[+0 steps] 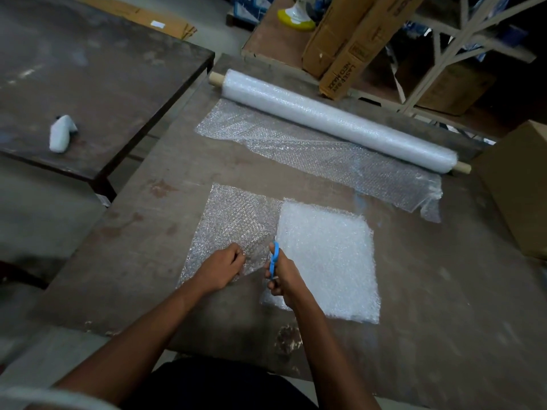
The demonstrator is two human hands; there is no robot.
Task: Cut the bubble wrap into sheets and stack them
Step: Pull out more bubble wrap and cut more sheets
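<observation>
On the worn brown bench (414, 306), the right hand (281, 276) grips blue-handled scissors (274, 255), fingers curled through the loops, blades pointing away along the edge of a clear single bubble wrap sheet (236, 220). The left hand (220, 269) pinches that sheet's near edge, just left of the scissors. A thick white stack of cut sheets (328, 255) lies immediately right of the right hand. The long bubble wrap roll (337, 119) rests farther back, partly unrolled.
</observation>
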